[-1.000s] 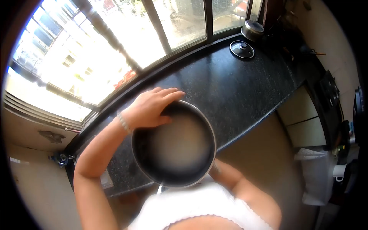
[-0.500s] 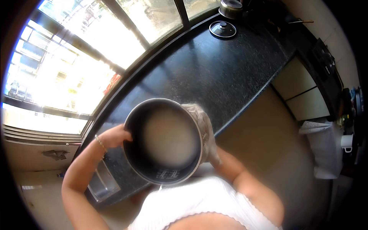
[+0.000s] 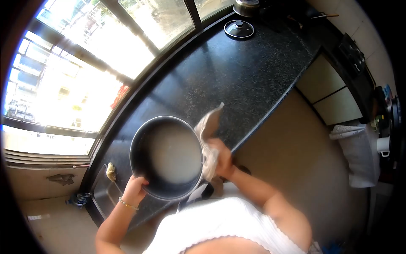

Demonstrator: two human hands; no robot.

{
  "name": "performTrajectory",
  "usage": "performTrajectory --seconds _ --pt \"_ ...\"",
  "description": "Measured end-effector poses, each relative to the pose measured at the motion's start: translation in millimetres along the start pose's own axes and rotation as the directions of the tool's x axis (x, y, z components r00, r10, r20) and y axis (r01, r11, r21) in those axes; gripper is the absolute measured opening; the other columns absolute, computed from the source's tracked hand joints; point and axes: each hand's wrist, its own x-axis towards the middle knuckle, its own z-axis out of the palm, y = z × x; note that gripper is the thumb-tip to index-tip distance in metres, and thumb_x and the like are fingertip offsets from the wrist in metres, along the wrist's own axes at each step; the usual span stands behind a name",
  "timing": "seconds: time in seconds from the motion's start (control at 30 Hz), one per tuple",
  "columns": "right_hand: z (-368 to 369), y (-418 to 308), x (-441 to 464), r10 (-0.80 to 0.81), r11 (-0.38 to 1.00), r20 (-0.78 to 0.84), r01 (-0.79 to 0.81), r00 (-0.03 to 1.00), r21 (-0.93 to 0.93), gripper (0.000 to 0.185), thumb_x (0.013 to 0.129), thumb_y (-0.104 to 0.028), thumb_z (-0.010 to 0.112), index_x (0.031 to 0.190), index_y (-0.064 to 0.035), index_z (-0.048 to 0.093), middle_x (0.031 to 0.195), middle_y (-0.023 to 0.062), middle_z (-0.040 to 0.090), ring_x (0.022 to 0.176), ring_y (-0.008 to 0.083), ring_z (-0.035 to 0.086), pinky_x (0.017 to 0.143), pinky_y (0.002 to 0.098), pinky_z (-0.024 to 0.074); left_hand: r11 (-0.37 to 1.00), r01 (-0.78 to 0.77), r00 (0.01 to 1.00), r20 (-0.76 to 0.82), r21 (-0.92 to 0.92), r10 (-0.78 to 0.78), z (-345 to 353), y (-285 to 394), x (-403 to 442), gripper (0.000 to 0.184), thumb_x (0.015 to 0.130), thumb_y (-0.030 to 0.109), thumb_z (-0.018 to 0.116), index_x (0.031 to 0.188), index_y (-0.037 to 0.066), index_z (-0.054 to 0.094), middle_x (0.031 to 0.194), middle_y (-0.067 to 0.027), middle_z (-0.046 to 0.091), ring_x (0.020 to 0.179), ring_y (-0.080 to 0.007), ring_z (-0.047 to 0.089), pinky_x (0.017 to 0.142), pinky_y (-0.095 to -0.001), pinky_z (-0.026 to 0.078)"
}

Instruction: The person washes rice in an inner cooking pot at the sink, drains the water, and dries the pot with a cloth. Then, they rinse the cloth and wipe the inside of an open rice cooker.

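A dark rice cooker inner pot (image 3: 143, 148) with a pale metal rim is low in front of me, its mouth facing up. Whitish, cloudy contents (image 3: 177, 154) cover its bottom; whether there are grains in them I cannot make out. My left hand (image 3: 135, 189) grips the near left rim, thumb over the edge and fingers outside, a beaded bracelet on the wrist. At the pot's right side my right hand (image 3: 222, 158) is closed on a beige cloth (image 3: 209, 127). One corner of the cloth sticks up, and its lower part lies against the pot's outer wall.
A dark stone counter (image 3: 253, 63) runs along the window. On it are a glass lid (image 3: 239, 29) and a steel pot (image 3: 246, 7) at the far end. A sink (image 3: 101, 190) with a yellowish scrubber (image 3: 111, 172) by it lies left. A white mug (image 3: 383, 146) is far right.
The pot has moved slightly left and sits more level. My left hand has slid to the nearer rim. My right hand and the cloth have shifted on the pot's side, a cloth corner now raised.
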Motion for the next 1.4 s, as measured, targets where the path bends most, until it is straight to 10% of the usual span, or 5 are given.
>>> performTrajectory --seconds 0.33,0.67,0.8,1.13,1.4 --pt "-81 120 24 0.547 0.104 -0.076 -0.158 0.833 -0.982 0.057 0.079 -0.03 0.055 0.124 -0.0001 0.038 0.132 0.0255 0.033 0.129 0.0399 0.022 0.106 0.0519 0.0143 0.947 -0.03 0.995 -0.103 -0.319 -0.003 -85 -67 -4 0.018 0.067 -0.011 0.041 0.079 -0.006 0.051 0.081 -0.0139 0.056 0.072 -0.0295 0.06 0.067 -0.0415 0.053" --pt "188 59 -25 0.276 0.947 0.81 -0.001 0.517 -0.322 0.027 0.076 -0.01 0.049 0.1 -0.0041 0.057 0.108 0.0154 0.055 0.102 0.0307 0.053 0.087 0.038 0.0432 0.912 -0.089 0.975 -0.223 -0.4 -0.002 -124 -74 -27 0.017 0.066 -0.011 0.042 0.079 -0.006 0.051 0.082 -0.0144 0.056 0.075 -0.0295 0.059 0.072 -0.0419 0.051" --pt "189 101 46 0.272 0.96 0.092 -0.262 0.958 -0.102 0.027 0.076 -0.006 0.048 0.102 0.0003 0.054 0.109 0.0226 0.051 0.102 0.0361 0.051 0.086 0.0394 0.0429 0.945 -0.113 0.988 -0.139 -0.307 0.072 -110 -56 -32 0.021 0.066 -0.011 0.041 0.083 -0.006 0.052 0.083 -0.0147 0.056 0.073 -0.0297 0.06 0.069 -0.0403 0.054" --pt "26 -20 54 0.772 0.476 0.435 -0.875 0.464 0.09 0.025 0.08 -0.022 0.06 0.097 -0.0034 0.059 0.08 0.0102 0.061 0.072 0.0188 0.059 0.07 0.0319 0.0467 0.999 -0.022 0.991 0.132 -0.046 0.027 -39 -38 18 0.022 0.07 -0.009 0.04 0.09 -0.006 0.049 0.082 -0.0142 0.054 0.066 -0.0282 0.059 0.051 -0.0373 0.051" --pt "-74 6 52 0.584 0.79 -0.051 -0.581 0.81 -0.196 0.019 0.074 -0.004 0.056 0.093 -0.0006 0.055 0.068 0.0058 0.057 0.059 0.0119 0.052 0.058 0.0271 0.0441 0.973 -0.128 0.945 0.322 0.191 0.061 100 -19 63 0.021 0.073 -0.005 0.043 0.092 -0.009 0.05 0.072 -0.0134 0.058 0.05 -0.0242 0.059 0.044 -0.031 0.054"
